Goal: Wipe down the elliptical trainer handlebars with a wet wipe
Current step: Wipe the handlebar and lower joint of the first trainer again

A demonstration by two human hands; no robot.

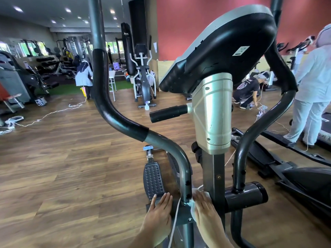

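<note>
White wet wipe (193, 208) sits at 6 o'clock, pressed by your flat right hand (206, 210) against the base of the handlebar (183, 169); brace with your left hand (159, 210), flat and empty on the pivot housing (182, 213) beside it, then wrap the bar and draw upward.

A wood floor (62, 158) runs to a red wall (188, 24). A spray bottle (146, 106) stands at the base of a back machine (143, 83), beside a hanging black bag (127, 51). White cable (44, 116) trails over the floor. One person (248, 92) crouches at right.
</note>
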